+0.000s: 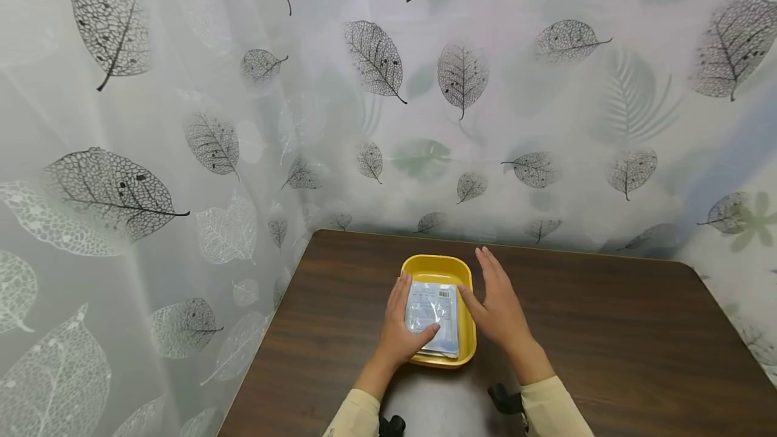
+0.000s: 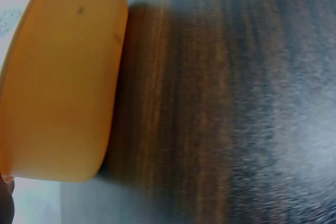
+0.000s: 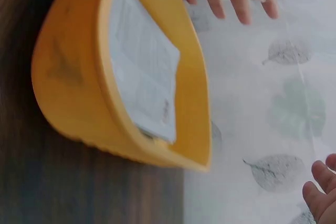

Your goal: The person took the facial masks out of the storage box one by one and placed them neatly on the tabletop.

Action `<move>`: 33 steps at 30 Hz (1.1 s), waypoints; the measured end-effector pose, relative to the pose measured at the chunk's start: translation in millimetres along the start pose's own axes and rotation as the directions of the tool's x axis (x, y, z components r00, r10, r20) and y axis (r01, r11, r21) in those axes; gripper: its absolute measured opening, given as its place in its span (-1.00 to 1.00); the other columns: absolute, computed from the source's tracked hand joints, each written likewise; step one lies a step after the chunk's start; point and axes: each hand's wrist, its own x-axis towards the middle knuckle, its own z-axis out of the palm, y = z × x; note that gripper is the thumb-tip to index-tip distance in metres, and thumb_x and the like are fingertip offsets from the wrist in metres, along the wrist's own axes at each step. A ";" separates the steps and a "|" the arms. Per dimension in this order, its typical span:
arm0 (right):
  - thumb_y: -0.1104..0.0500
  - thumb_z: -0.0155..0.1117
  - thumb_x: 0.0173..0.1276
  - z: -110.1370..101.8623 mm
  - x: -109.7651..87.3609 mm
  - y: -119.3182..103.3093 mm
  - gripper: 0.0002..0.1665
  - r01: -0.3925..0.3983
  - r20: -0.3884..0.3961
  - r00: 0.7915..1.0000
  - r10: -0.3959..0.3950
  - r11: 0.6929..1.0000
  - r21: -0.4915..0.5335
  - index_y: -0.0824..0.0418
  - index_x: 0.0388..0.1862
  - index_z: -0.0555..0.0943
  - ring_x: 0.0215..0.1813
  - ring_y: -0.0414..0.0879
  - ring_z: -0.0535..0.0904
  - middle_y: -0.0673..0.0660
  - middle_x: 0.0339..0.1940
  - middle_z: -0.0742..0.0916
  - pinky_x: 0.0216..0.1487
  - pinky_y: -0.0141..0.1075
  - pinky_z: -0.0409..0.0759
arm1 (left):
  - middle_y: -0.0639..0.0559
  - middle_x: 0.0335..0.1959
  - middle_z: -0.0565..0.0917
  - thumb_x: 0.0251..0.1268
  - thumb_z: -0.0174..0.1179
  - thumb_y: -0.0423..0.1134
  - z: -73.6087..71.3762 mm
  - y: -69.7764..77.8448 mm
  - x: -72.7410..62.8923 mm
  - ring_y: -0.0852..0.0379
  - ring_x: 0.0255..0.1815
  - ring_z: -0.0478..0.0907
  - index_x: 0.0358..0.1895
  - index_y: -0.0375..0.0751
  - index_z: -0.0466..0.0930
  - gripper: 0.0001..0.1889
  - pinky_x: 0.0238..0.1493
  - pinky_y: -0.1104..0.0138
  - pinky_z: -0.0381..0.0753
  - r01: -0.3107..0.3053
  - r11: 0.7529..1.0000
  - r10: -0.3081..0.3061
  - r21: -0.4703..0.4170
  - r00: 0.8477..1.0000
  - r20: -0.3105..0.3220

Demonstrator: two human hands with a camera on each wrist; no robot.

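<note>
"Cream sleeves [image 1: 357,415] lay nearest the head view; what did the hands beyond them hold?"

"Nothing was clasped. My left hand [image 1: 396,334], fingers extended, lay along the left side of the yellow basin [image 1: 466,346], thumb over the packet [image 1: 434,310]; my right hand [image 1: 502,312] stood wide, thumb near the right rim. Whether either touched, I could not tell."

"Why that placement?"

"Presumably it kept both long sides within reach. The packet lay flat inside the basin, whose walls probably kept it from sliding onto the wooden table [image 1: 607,336]."
</note>
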 end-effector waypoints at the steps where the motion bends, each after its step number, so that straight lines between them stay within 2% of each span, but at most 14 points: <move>1: 0.04 0.29 0.43 3.6 0.1 -1.4 -0.09 0.003 -0.006 1.000 -0.003 1.000 0.020 0.28 0.62 0.16 0.56 0.37 0.26 0.37 0.62 0.28 0.45 0.36 0.25 | -0.15 0.67 0.12 0.00 0.45 0.10 0.3 -1.5 -0.9 -0.11 0.69 0.02 0.66 0.03 0.03 0.12 0.54 -0.23 0.15 -0.007 1.000 0.007 0.010 1.000 0.000; 8: 0.06 0.31 0.40 31.8 -4.9 -6.5 -0.06 -0.087 0.033 0.996 0.082 0.984 0.155 0.22 0.64 0.12 0.60 0.28 0.24 0.27 0.66 0.25 0.51 0.28 0.24 | 0.02 0.69 0.12 -0.05 0.47 0.12 2.8 -14.3 -11.7 -0.15 0.67 0.08 0.65 -0.02 0.08 0.14 0.50 -0.24 0.22 -0.047 0.994 0.048 0.097 0.999 -0.013; 14: 0.09 0.35 0.37 56.1 -11.3 -4.6 -0.02 -0.182 0.077 0.983 0.168 0.950 0.254 0.21 0.65 0.10 0.56 0.30 0.30 0.32 0.60 0.32 0.49 0.29 0.26 | -0.22 0.60 0.27 -0.09 0.49 0.10 6.8 -27.9 -21.1 -0.34 0.58 0.21 0.59 -0.12 0.22 0.08 0.37 -0.29 0.35 -0.129 0.967 0.141 0.220 0.989 -0.041; 18: 0.09 0.35 0.37 71.5 -14.3 -4.2 0.01 -0.288 0.130 0.957 0.260 0.909 0.300 0.17 0.67 0.06 0.55 0.31 0.31 0.36 0.58 0.34 0.48 0.29 0.27 | -0.29 0.58 0.28 0.00 0.43 0.10 7.6 -31.2 -25.4 -0.40 0.57 0.20 0.56 -0.08 0.28 -0.02 0.33 -0.35 0.36 -0.148 0.952 0.160 0.267 0.987 -0.024; 25: 0.11 0.31 0.35 90.7 -17.3 -4.8 0.01 -0.413 0.169 0.910 0.378 0.864 0.288 0.32 0.64 0.03 0.56 0.39 0.26 0.45 0.59 0.28 0.53 0.26 0.20 | -0.30 0.58 0.28 0.05 0.34 0.12 9.1 -32.4 -25.0 -0.37 0.54 0.26 0.54 -0.16 0.30 -0.06 0.34 -0.28 0.41 -0.194 0.909 0.212 0.369 0.977 -0.007; 29: 0.11 0.31 0.33 97.6 -17.0 -1.3 0.03 -0.466 0.189 0.884 0.428 0.842 0.270 0.37 0.62 0.03 0.54 0.40 0.28 0.48 0.57 0.30 0.53 0.24 0.22 | -0.33 0.57 0.28 0.03 0.34 0.14 9.7 -32.2 -25.3 -0.38 0.52 0.30 0.57 -0.12 0.25 -0.02 0.32 -0.26 0.44 -0.198 0.898 0.221 0.392 0.975 -0.012; 33: 0.09 0.31 0.34 102.6 -16.1 2.2 0.02 -0.512 0.219 0.857 0.466 0.816 0.267 0.35 0.63 0.04 0.51 0.42 0.33 0.49 0.55 0.34 0.50 0.24 0.26 | -0.33 0.57 0.29 0.00 0.37 0.15 10.1 -32.1 -25.1 -0.36 0.51 0.32 0.59 -0.03 0.22 0.01 0.30 -0.25 0.46 -0.181 0.901 0.205 0.394 0.979 -0.020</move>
